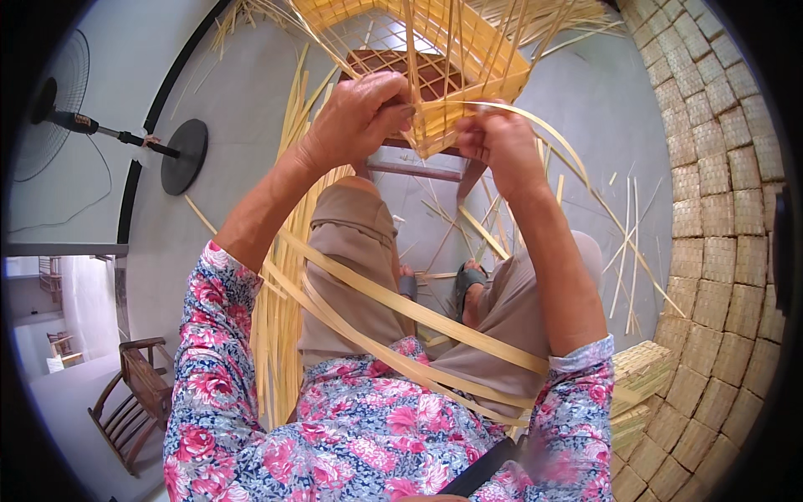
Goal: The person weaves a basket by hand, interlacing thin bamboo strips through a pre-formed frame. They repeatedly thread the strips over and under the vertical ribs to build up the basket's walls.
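A half-woven bamboo basket, yellow with open lattice and upright stakes sticking up, rests on a dark reddish-brown wooden stool in front of my knees. My left hand is closed at the basket's near corner, thumb and fingers pinched against the stakes. Just right of that corner, my right hand pinches a thin bamboo strip. The strip runs along the basket's side and its loose tail curves down to the right. My fingertips partly hide the weave between them.
Long flat bamboo strips lie across my lap, with a bundle at my left. Scraps litter the grey floor. Stacked woven pieces line the right. A standing fan and a wooden chair are on the left.
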